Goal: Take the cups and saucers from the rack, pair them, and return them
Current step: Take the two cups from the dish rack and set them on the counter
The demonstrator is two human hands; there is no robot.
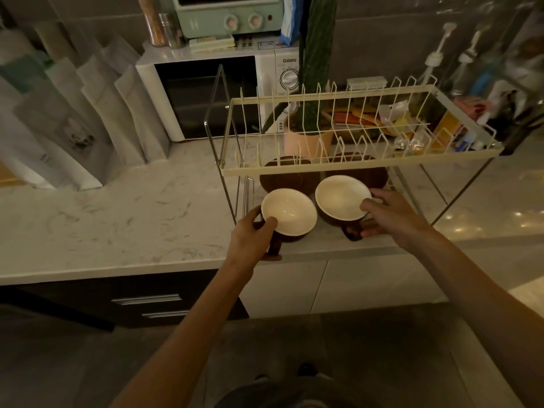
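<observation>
The rack's top tier (362,169) covered the far halves of two brown saucers (287,178) beneath it — their back rims were hidden. The left hand (253,234) hid the left cup's handle (275,245). Items behind the wires at the right — packets, small bottles (412,136) — were too blurred to tell apart.

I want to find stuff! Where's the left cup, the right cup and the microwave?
left cup (290,212), head view, white inside.
right cup (341,197), head view, white inside.
microwave (206,95), head view, dark door.
</observation>
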